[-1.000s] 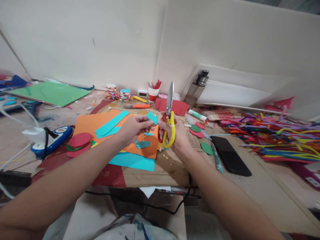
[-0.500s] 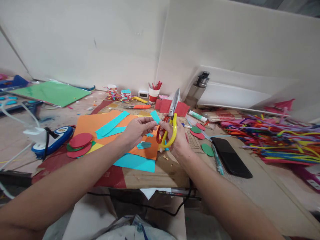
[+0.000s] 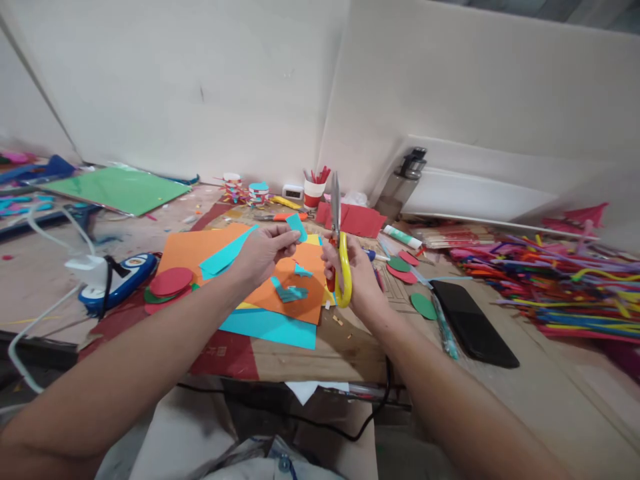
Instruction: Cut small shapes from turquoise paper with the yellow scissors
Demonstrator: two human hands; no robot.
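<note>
Between thumb and fingers, my left hand pinches a small blue paper piece above the orange sheet. My right hand is closed around scissors with yellow and red handles, their blades pointing up and away from me. The two hands are apart. Under them lies an orange paper sheet, partly over a larger blue sheet. Small blue scraps rest on the orange sheet, and a long blue strip lies left of my left hand.
Red and green paper circles lie at left beside a blue power strip. A black phone and a pile of pipe cleaners are on the right. A cup of red sticks and a bottle stand behind.
My left hand has drawn left with the blue piece, away from the right hand. The scissors have turned more upright. Another blue scrap shows on the orange sheet.
</note>
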